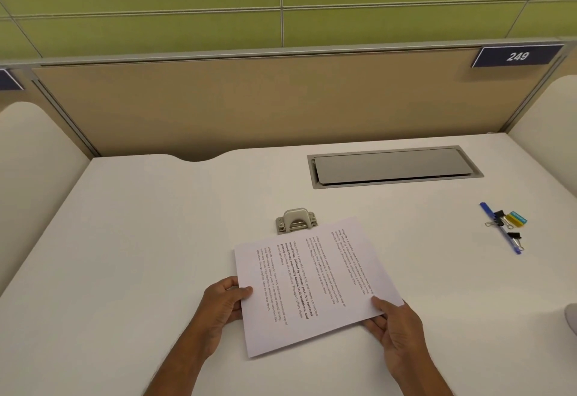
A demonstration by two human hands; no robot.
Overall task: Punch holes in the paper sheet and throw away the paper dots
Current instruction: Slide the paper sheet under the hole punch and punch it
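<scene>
White laminate is covering the desk (140, 239) on which a person is holding a printed paper sheet (315, 286) with both hands. The sheet is lying slanted, near the middle of the desk, with its lines of text running sideways to the viewer. The left hand (223, 308) is pinching the sheet's left edge, thumb on top and fingers curled beneath. The right hand (396, 330) is pinching the near right corner in the same way, thumb lying on the paper. A beige metal hole punch (296, 219) is standing just beyond the sheet's far edge, which is covering the punch's near part; whether the paper is sitting inside its slot cannot be told. Farther back and to the right, a grey cable flap (390, 166) is lying flush in the desk. Well apart, at the right, a blue pen (485, 209) is lying with black binder clips (499, 217) and a yellow and teal item (516, 219). A tan partition (249, 105) is rising behind, bearing a number plate (516, 57) reading 249.
</scene>
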